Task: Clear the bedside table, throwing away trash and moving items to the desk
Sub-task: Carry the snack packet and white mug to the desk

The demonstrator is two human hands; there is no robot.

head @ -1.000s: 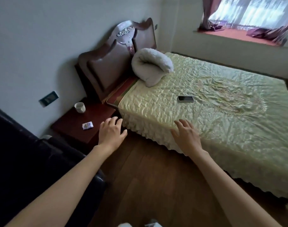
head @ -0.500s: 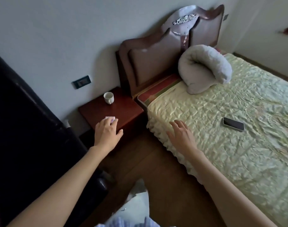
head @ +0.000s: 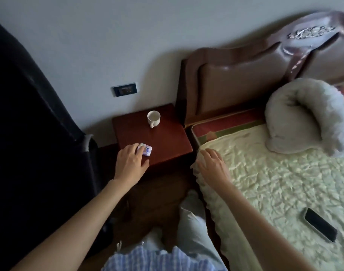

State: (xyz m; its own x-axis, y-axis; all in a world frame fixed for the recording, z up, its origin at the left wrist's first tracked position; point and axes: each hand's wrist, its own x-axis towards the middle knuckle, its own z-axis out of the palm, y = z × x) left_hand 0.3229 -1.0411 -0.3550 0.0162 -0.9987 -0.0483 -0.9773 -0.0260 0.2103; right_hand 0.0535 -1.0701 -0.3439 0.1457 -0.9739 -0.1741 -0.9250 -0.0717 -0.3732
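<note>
A small white packet (head: pixel 145 150) with blue print lies near the front left edge of the reddish-brown bedside desk (head: pixel 167 145). It looks crumpled and soft, lying flat. The left hand (head: pixel 130 164) reaches over that edge, its fingertips (head: pixel 137 148) touching the packet's left end; the fingers are nearly straight, and whether they pinch it cannot be told. A white cup (head: pixel 153 118) stands upright near the back of the desk, well apart from the packet. The right hand (head: pixel 213 165) rests with loosely spread fingers on the corner of the pale green bedspread (head: pixel 275 173), holding nothing. A dark phone (head: pixel 320 224) lies on the bed.
</note>
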